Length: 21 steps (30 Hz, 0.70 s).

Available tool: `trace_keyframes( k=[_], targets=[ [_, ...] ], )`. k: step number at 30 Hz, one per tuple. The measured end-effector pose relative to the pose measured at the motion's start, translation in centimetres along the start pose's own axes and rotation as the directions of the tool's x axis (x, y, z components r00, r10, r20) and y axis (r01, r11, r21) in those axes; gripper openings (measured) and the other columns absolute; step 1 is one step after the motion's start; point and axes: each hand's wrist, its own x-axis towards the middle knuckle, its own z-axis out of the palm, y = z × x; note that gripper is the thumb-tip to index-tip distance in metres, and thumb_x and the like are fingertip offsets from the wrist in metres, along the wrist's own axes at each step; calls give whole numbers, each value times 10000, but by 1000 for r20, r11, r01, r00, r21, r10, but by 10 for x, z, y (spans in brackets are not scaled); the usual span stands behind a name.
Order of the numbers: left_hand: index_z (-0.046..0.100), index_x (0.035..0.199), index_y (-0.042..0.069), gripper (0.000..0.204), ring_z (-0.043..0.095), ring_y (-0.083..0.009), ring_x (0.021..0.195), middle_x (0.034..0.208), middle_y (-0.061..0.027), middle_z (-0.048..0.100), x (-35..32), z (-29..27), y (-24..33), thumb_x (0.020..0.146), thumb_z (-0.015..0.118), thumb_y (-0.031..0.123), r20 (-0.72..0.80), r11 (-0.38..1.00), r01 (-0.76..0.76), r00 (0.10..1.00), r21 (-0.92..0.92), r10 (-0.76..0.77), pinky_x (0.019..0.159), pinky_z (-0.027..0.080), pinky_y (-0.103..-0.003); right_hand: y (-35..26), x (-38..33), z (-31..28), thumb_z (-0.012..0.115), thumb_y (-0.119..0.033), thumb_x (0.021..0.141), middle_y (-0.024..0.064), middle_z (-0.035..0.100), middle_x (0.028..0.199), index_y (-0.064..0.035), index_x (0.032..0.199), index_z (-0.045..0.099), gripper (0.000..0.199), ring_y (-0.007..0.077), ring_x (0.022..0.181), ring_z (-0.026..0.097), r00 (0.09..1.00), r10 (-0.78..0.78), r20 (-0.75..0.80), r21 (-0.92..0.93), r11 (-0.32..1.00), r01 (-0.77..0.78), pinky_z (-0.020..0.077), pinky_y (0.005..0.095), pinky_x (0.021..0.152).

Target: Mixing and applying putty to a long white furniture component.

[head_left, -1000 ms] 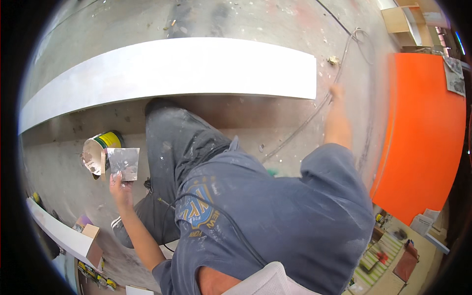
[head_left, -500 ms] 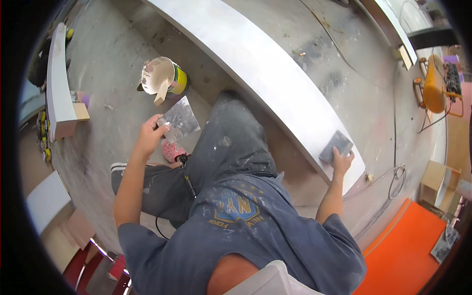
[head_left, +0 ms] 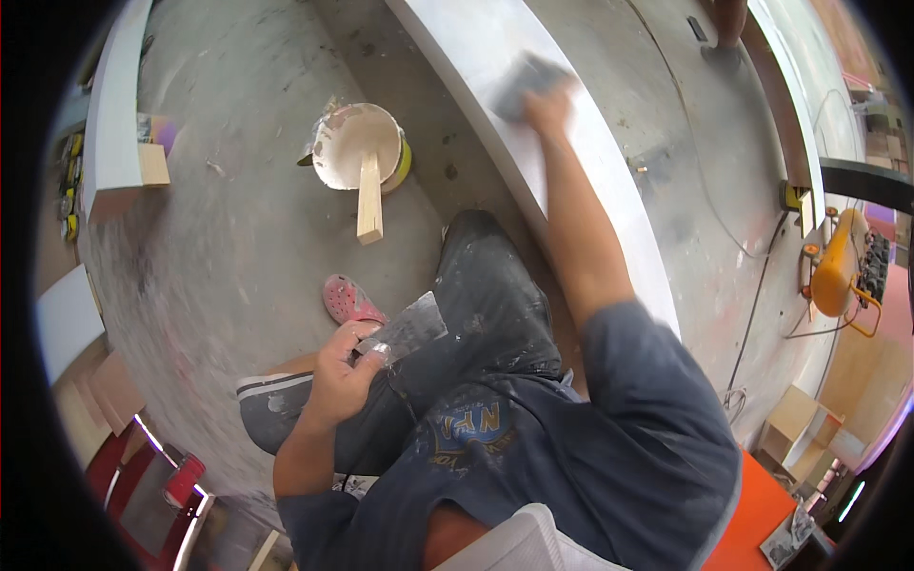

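My right hand grips a grey sanding block, blurred by motion, flat against the far part of a long, curved white panel. That arm stretches forward over the panel. Above my bent leg, my left hand pinches a thin, stained grey scraper plate between thumb and fingers. White residue marks the thumb. Ahead of that hand stands a bucket, its inside coated with pale filler. A wooden stick leans out over the bucket's near rim.
Another white panel stands at the far left, beside a wood block. To the right are a cable, an orange compressor and an orange sheet. Part of another person's arm shows at the top right.
My right hand has slid the block from the panel's near end to its far part. My left hand has come nearer and to the right, the scraper plate still held.
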Motion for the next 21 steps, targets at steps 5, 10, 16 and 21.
trace_keyframes(
  k=[5, 10, 16, 21],
  targets=[
    [555, 914, -33, 159, 520, -155, 819, 858, -88, 555, 23, -7, -2, 761, 551, 13, -29, 999, -43, 999, 3, 43, 757, 406, -263, -157, 18, 85, 619, -126, 691, 284, 579, 931, 62, 1322, 101, 838, 398, 927, 561, 980, -133, 144, 213, 972, 101, 442, 380, 838],
    [556, 912, -39, 173, 522, -157, 805, 843, -88, 559, 56, -7, 11, 752, 572, 24, -104, 985, -147, 982, 87, 156, 735, 412, -269, -98, -8, 29, 617, -140, 727, 193, 576, 988, -34, 1264, 340, 613, 210, 830, 577, 990, -50, 130, 539, 842, -28, 487, 327, 669],
    [572, 947, -34, 214, 531, -157, 791, 852, -100, 574, 51, -4, 21, 744, 588, 32, 42, 998, -58, 997, 7, 58, 709, 421, -268, 131, -94, -176, 718, -90, 669, 160, 512, 1128, 26, 1292, 284, 769, 230, 980, 526, 905, 103, -412, 34, 995, -98, 450, 344, 822],
    [555, 1003, -34, 266, 555, -154, 821, 886, -114, 581, 47, -2, 16, 740, 587, -3, -19, 978, 48, 998, -204, -53, 742, 437, -266, 165, -149, -231, 713, -92, 654, 177, 471, 1195, 54, 1276, 314, 753, 256, 1069, 488, 881, 337, -333, 184, 939, -290, 410, 341, 894]
  ],
)
